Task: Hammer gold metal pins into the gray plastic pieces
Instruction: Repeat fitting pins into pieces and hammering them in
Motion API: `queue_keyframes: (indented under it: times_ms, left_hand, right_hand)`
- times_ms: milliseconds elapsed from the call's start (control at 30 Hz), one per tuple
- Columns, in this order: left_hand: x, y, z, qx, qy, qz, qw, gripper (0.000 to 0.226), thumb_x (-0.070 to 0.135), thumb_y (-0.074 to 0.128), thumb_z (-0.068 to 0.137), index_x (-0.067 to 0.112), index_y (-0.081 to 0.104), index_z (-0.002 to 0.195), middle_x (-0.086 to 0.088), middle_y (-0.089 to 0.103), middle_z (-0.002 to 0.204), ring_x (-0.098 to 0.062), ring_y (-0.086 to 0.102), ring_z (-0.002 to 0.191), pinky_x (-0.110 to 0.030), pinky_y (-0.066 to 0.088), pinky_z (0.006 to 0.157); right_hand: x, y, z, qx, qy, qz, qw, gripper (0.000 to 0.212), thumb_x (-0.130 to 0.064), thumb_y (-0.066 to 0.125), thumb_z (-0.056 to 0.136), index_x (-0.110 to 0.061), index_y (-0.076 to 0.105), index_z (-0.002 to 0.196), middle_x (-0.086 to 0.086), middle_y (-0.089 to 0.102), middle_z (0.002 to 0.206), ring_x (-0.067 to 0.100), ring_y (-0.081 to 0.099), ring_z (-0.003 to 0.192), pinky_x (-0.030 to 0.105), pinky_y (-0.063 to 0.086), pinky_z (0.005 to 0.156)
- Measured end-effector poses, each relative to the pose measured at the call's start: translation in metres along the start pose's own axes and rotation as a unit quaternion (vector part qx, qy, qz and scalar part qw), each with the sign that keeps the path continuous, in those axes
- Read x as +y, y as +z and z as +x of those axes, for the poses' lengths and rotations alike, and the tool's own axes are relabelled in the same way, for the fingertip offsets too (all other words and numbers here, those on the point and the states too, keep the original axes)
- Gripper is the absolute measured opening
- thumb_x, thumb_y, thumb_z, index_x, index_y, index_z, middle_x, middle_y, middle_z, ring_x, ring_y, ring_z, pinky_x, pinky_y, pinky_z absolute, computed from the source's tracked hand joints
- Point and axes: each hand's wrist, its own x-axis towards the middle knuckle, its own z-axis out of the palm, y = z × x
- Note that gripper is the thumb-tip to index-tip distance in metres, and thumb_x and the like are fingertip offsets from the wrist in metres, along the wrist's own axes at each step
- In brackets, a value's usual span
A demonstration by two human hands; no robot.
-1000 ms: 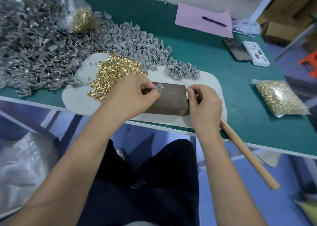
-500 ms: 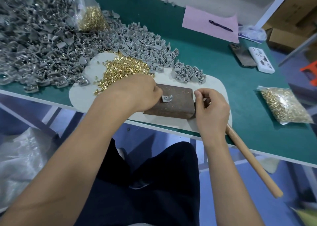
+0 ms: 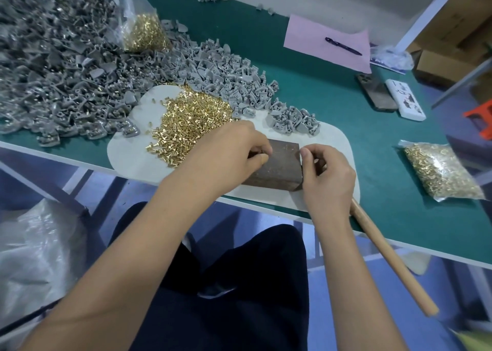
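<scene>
Hiding beneath right hand [image 3: 326, 176]: hammer head

Both forearms bare to the lower edge of the frame; no sleeves, no watch, no rings or bands visible on either the left hand [image 3: 234, 151] or the right hand [image 3: 328, 180]. Fingernails short and unpainted where they show, at the frame's centre. Dark navy or black trousers [image 3: 239, 284] fill the lower centre, plain cloth with soft folds, and a small pale patch near the middle whose nature cannot be made out.
</scene>
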Motion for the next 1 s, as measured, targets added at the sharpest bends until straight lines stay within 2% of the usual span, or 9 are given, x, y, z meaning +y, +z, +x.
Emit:
queue_keyframes:
  times_ms: [100, 200, 333, 400, 533, 633, 767, 900, 1000]
  left_hand:
    - [0.0, -0.001, 0.006, 0.014, -0.059, -0.034, 0.998, 0.018, 0.045, 0.072, 0.088, 0.027, 0.074, 0.088, 0.011, 0.064, 0.08, -0.012, 0.063, 0.081, -0.036, 0.056, 0.076]
    - [-0.005, 0.001, 0.004, 0.027, -0.068, -0.046, 0.996, 0.028, 0.053, 0.066, 0.09, 0.025, 0.069, 0.092, 0.011, 0.064, 0.077, -0.006, 0.061, 0.072, -0.029, 0.054, 0.067]
    - [-0.015, -0.002, -0.007, 0.019, -0.043, -0.093, 0.995, 0.018, 0.025, 0.06, 0.096, 0.026, 0.068, 0.112, 0.019, 0.062, 0.084, 0.007, 0.057, 0.072, -0.01, 0.045, 0.066]
    - [-0.018, -0.002, -0.01, 0.009, -0.022, -0.104, 0.994, 0.021, 0.021, 0.063, 0.095, 0.031, 0.069, 0.112, 0.022, 0.058, 0.086, 0.01, 0.055, 0.075, -0.013, 0.045, 0.07]
    - [-0.018, 0.003, -0.011, 0.032, -0.005, -0.083, 0.996, 0.009, 0.032, 0.071, 0.09, 0.031, 0.073, 0.099, 0.014, 0.055, 0.088, -0.002, 0.053, 0.08, -0.036, 0.052, 0.078]
    - [-0.017, 0.008, -0.013, 0.061, 0.003, -0.086, 0.994, 0.007, 0.03, 0.07, 0.089, 0.029, 0.072, 0.095, 0.013, 0.053, 0.087, 0.0, 0.049, 0.077, -0.037, 0.051, 0.077]
    - [-0.018, 0.012, -0.017, 0.084, 0.001, -0.099, 0.992, 0.008, 0.027, 0.07, 0.088, 0.027, 0.074, 0.095, 0.01, 0.057, 0.088, -0.006, 0.047, 0.078, -0.038, 0.049, 0.076]
    - [-0.017, 0.016, -0.019, 0.1, -0.016, -0.103, 0.99, 0.007, 0.026, 0.073, 0.088, 0.027, 0.076, 0.094, 0.01, 0.058, 0.087, -0.008, 0.047, 0.081, -0.038, 0.048, 0.075]
    - [-0.014, 0.015, -0.019, 0.109, -0.02, -0.089, 0.99, 0.009, 0.025, 0.075, 0.087, 0.028, 0.078, 0.095, 0.011, 0.058, 0.084, -0.011, 0.049, 0.084, -0.039, 0.049, 0.075]
  right_hand:
    - [0.0, 0.001, 0.0, 0.006, 0.003, 0.009, 1.0, 0.009, -0.018, 0.065, 0.098, -0.014, 0.073, 0.095, -0.005, 0.069, 0.089, 0.021, 0.06, 0.083, 0.041, 0.05, 0.077]
    - [-0.001, -0.001, 0.001, 0.009, 0.007, 0.037, 0.999, 0.008, -0.018, 0.065, 0.098, -0.015, 0.072, 0.095, -0.008, 0.067, 0.087, 0.024, 0.061, 0.08, 0.041, 0.051, 0.075]
    - [-0.009, -0.005, 0.002, -0.015, 0.008, 0.076, 0.997, 0.011, -0.019, 0.067, 0.097, -0.027, 0.069, 0.09, -0.013, 0.064, 0.086, 0.021, 0.06, 0.083, 0.022, 0.044, 0.075]
    - [-0.018, -0.006, 0.0, -0.04, -0.009, 0.09, 0.995, 0.012, -0.02, 0.069, 0.095, -0.029, 0.07, 0.089, -0.014, 0.064, 0.087, 0.015, 0.058, 0.086, 0.017, 0.041, 0.077]
    - [-0.039, -0.005, -0.003, -0.108, -0.052, 0.084, 0.989, 0.007, -0.024, 0.072, 0.093, -0.028, 0.074, 0.088, -0.018, 0.063, 0.083, 0.009, 0.057, 0.087, 0.02, 0.041, 0.078]
    - [-0.047, -0.005, 0.001, -0.139, -0.085, 0.049, 0.985, 0.005, -0.023, 0.074, 0.091, -0.025, 0.076, 0.086, -0.02, 0.057, 0.077, 0.009, 0.052, 0.081, 0.031, 0.044, 0.078]
    - [-0.049, -0.005, 0.006, -0.168, -0.12, 0.006, 0.978, 0.004, -0.022, 0.075, 0.091, -0.023, 0.077, 0.088, -0.015, 0.055, 0.077, 0.018, 0.054, 0.082, 0.048, 0.046, 0.079]
    - [-0.054, -0.01, 0.014, -0.192, -0.174, -0.046, 0.965, 0.005, -0.02, 0.074, 0.092, -0.019, 0.078, 0.089, -0.013, 0.056, 0.078, 0.023, 0.055, 0.082, 0.045, 0.045, 0.078]
    - [-0.062, -0.014, 0.029, -0.232, -0.263, -0.104, 0.931, 0.007, -0.016, 0.073, 0.091, -0.013, 0.078, 0.087, -0.001, 0.063, 0.077, 0.028, 0.054, 0.081, 0.04, 0.044, 0.075]
